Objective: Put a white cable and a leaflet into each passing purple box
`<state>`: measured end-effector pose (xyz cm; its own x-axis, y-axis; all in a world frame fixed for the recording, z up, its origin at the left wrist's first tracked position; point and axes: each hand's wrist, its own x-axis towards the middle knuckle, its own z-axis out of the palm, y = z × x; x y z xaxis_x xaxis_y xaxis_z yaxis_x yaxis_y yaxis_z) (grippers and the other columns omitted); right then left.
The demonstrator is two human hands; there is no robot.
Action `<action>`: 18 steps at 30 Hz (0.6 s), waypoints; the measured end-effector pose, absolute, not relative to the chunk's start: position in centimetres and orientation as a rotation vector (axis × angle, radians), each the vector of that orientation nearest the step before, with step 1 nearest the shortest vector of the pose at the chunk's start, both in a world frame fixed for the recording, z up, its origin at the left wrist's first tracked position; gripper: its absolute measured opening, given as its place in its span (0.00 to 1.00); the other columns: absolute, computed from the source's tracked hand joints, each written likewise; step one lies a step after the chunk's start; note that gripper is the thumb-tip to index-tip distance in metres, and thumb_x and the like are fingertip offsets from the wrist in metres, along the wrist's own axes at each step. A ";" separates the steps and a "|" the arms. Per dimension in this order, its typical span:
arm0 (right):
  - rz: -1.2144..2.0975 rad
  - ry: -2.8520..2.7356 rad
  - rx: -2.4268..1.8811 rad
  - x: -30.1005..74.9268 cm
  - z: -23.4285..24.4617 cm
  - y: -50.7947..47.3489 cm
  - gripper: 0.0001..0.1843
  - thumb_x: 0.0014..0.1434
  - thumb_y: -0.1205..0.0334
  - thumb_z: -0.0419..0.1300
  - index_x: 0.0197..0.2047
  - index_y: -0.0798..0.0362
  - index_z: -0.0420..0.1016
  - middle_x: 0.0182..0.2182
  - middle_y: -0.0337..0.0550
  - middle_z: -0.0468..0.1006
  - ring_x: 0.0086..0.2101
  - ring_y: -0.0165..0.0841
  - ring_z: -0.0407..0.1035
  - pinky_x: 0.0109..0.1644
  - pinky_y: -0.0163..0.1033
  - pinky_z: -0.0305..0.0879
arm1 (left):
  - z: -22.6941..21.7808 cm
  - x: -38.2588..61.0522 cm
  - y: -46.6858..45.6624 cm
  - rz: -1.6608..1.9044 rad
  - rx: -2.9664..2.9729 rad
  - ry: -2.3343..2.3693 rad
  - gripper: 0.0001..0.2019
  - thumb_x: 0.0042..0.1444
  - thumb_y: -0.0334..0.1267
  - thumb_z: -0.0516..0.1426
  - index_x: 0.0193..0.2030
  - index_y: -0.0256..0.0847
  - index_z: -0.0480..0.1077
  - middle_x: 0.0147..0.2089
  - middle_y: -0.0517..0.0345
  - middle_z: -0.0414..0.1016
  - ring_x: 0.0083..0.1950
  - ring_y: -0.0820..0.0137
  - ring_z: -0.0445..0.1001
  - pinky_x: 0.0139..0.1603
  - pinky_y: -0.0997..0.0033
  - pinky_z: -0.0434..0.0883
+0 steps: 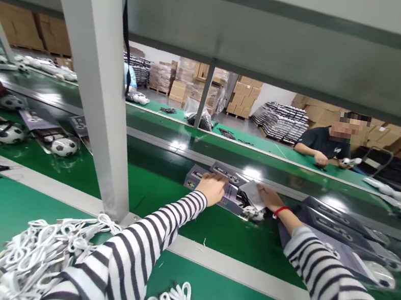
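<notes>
Both my arms, in black-and-white striped sleeves, reach out over the green conveyor belt (pixel 225 232). My left hand (pixel 212 188) lies curled on top of a purple product box (pixel 197 179), its fingers over the box's far edge. My right hand (pixel 268 198), a red band on its wrist, rests with fingers down on a white sheet or bag (pixel 253 193) lying on the same box. A small football-patterned device (pixel 253 212) sits just below it.
More purple boxes (pixel 331 219) and white devices lie to the right on the belt; football-patterned devices (pixel 63 146) with cards lie to the left. White cable bundles (pixel 39 246) pile near me. A grey post (pixel 95 85) rises left of my arm. Another person (pixel 326 143) sits across.
</notes>
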<state>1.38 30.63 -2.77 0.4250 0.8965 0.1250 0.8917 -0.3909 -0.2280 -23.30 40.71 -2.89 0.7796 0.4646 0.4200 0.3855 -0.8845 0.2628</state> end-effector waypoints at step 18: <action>0.078 -1.648 -2.472 -0.9 -2.7 30.6 0.12 0.59 0.55 0.50 0.37 0.53 0.70 0.30 0.46 0.75 0.30 0.36 0.67 0.33 0.37 0.57 | -3.8 -23.1 42.1 0.653 2.630 1.152 0.19 0.58 0.41 0.45 0.56 0.43 0.62 0.57 0.50 0.62 0.56 0.60 0.62 0.54 0.57 0.58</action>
